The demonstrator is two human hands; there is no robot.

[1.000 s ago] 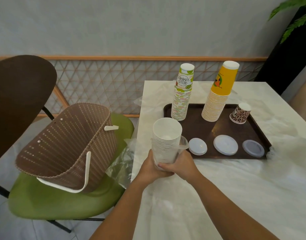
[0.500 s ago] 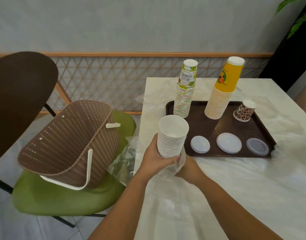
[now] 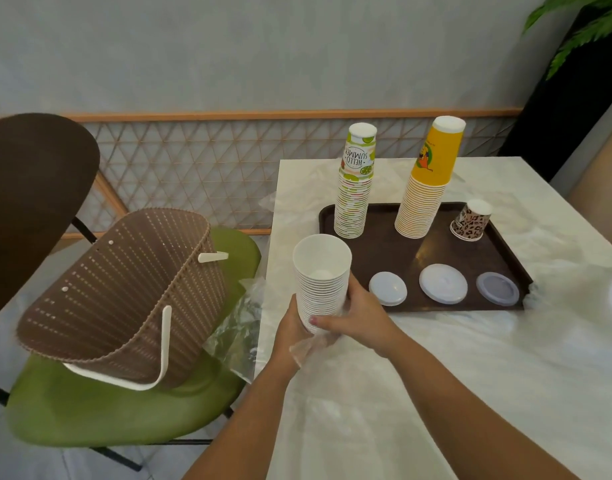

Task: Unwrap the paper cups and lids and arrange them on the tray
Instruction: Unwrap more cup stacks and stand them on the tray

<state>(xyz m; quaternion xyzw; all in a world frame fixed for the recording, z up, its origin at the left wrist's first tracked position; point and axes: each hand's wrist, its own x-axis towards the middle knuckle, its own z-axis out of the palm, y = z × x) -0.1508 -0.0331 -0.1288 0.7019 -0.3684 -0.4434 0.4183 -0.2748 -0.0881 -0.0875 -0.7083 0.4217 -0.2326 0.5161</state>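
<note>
White paper cups (image 3: 320, 278), nested in one tall stack with the open mouth facing up, were held upright just above the near left part of the pale marble worktop (image 3: 436, 375), close beside the tray's near left corner. Both hands were wrapped around the bottom of the stack: the right hand (image 3: 358, 315) curled round it from the right, fingertips showing across the front, and the left hand (image 3: 290, 332) gripped it from the left and below, with crumpled clear plastic wrap (image 3: 306, 344) bunched under the stack between the palms.

Behind the stack lay a dark brown tray (image 3: 384, 251). At its far edge stood three upside-down groups of cups — a tall stack printed with limes and "Hello Summer" (image 3: 354, 188) on the left, a tall yellow stack (image 3: 427, 181) in the middle, and a short leopard-print one (image 3: 470, 221) on the right. Along the near edge lay three round lids in a row, apart from one another: a small white lid (image 3: 387, 288), a larger white lid (image 3: 443, 283) and a clear greyish lid (image 3: 497, 288).

Left of the worktop stood a green chair (image 3: 90, 420) carrying a brown woven basket (image 3: 124, 292) tipped on its side (its cream handle hung down at the front). More clear plastic (image 3: 238, 327) hung between the chair and the worktop's edge.
</note>
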